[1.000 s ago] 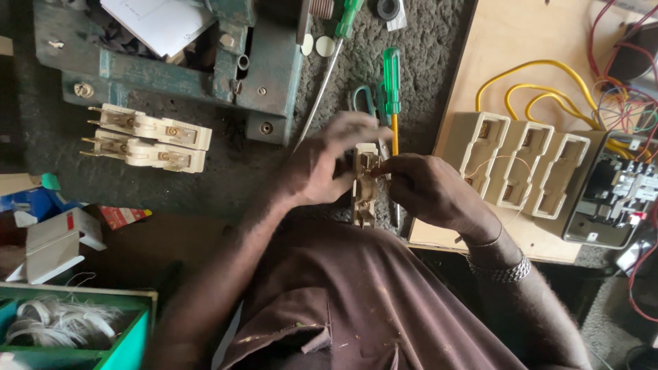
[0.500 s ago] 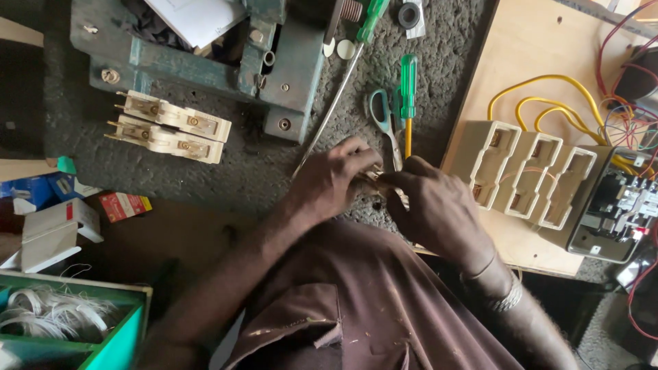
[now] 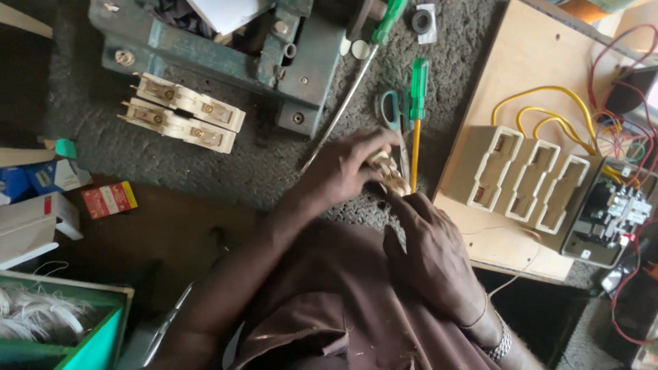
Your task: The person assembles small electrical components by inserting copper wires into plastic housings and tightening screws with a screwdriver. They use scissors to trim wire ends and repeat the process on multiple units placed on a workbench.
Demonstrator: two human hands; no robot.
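**A small cream part held between both hands over the grey mat**

A small cream-coloured electrical part [image 3: 388, 171] is gripped by the left hand [image 3: 346, 168], whose fingers are closed around it. The right hand [image 3: 432, 250] is brought to the same part from below, and its fingertips are pressed against it; how firmly it is closed cannot be told. The part is held above the grey mat [image 3: 205, 164], near the left edge of the wooden board [image 3: 480, 89].

Just beside the hands, a green-handled screwdriver with a yellow shaft [image 3: 417, 109] and a pair of scissors [image 3: 392, 113] are laid on the mat. A longer screwdriver [image 3: 356, 75] is placed diagonally towards the green metal base [image 3: 274, 62]. Two cream fuse carriers [image 3: 181, 113] are seen further left. On the board, a cream three-way fuse holder [image 3: 528, 179] is mounted, with yellow wires [image 3: 548, 103] behind it.
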